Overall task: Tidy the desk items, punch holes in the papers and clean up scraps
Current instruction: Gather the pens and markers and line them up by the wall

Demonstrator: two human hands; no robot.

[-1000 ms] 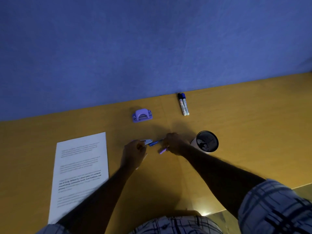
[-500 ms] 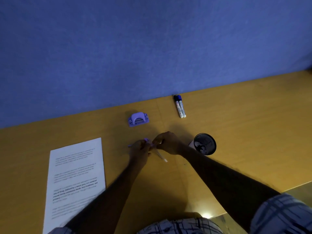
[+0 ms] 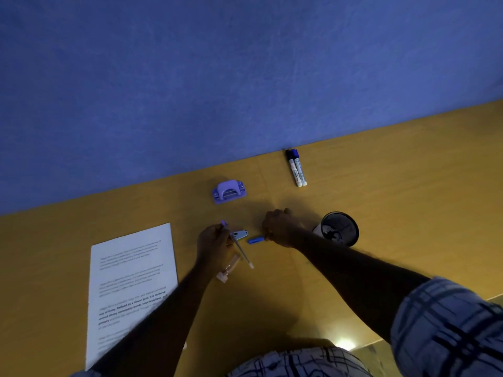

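My left hand (image 3: 213,244) grips a thin pen (image 3: 242,251) with a purple end, slanting down to the right, along with a pale pink item (image 3: 228,269) below it. A small grey staple remover (image 3: 241,235) lies right beside that hand. My right hand (image 3: 280,227) is curled with its fingertips on a short blue piece (image 3: 255,240) on the desk. A purple hole punch (image 3: 229,191) sits farther back. Printed white papers (image 3: 130,281) lie at the left. A black mesh pen cup (image 3: 339,228) stands just right of my right hand.
Two whiteboard markers (image 3: 296,168) lie side by side at the back against the blue partition wall (image 3: 245,77). The yellow-brown desk (image 3: 394,213) stretches to the right. Its near edge (image 3: 364,344) runs beside my right sleeve.
The hands were together at the pen; now they have parted. The pen stays in my left hand, and my right hand has moved right onto the blue piece.
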